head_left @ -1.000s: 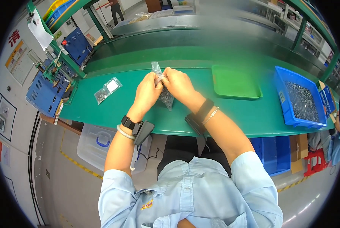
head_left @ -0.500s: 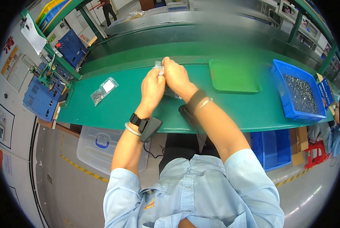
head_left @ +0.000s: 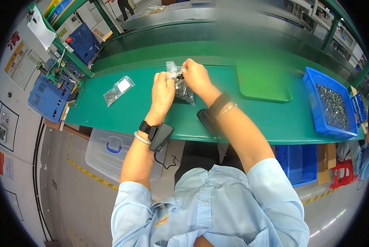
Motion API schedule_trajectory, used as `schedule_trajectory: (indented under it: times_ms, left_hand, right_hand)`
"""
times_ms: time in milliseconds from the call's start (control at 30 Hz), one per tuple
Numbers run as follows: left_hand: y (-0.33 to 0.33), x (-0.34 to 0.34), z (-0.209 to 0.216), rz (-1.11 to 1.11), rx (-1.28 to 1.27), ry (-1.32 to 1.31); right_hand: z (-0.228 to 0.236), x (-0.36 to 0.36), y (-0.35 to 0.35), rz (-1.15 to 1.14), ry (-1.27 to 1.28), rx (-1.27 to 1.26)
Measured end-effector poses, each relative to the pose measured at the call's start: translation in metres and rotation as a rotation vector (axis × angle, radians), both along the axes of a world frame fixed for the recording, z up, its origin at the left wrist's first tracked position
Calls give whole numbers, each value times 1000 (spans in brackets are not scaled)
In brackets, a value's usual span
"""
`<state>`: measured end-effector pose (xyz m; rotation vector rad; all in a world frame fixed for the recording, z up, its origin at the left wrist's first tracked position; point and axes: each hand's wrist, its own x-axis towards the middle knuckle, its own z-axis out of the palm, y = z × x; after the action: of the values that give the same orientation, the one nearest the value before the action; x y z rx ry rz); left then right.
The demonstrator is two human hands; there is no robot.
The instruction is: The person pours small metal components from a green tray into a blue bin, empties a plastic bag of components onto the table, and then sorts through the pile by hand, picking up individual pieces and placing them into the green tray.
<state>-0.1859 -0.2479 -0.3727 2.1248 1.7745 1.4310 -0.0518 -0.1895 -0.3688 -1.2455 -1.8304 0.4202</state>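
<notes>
A clear plastic bag point(head_left: 184, 92) filled with small metal parts hangs between my hands over the green mat. My left hand point(head_left: 163, 91) is closed on the left side of its upper part. My right hand point(head_left: 196, 77) pinches the bag's upper part from the right. Above my fingers the clear plastic top sticks up, crumpled. The fingertips partly hide where the plastic is gripped. To the left, another clear bag point(head_left: 117, 90) of small metal parts with a white label lies flat on the mat.
A green tray point(head_left: 265, 98) sits right of my hands, partly blurred. Farther right stands a blue bin point(head_left: 310, 99) holding many small dark metal parts. A green-framed fixture point(head_left: 54, 76) with blue boxes is at the left edge. A clear lidded box point(head_left: 96, 154) lies below the bench.
My hands have drawn slightly apart, and the bag's filled lower part now shows more between them. The whole view has shifted a little.
</notes>
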Motion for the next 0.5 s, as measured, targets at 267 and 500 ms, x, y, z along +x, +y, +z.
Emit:
schedule_trajectory:
  times_ms: [267, 500]
  left_hand:
    - [25, 17, -6, 131, -159, -286]
    - [33, 23, 7, 209, -200, 4]
  right_hand:
    - [-2, -7, -6, 131, 264, -187]
    - [7, 3, -17, 70, -62, -200]
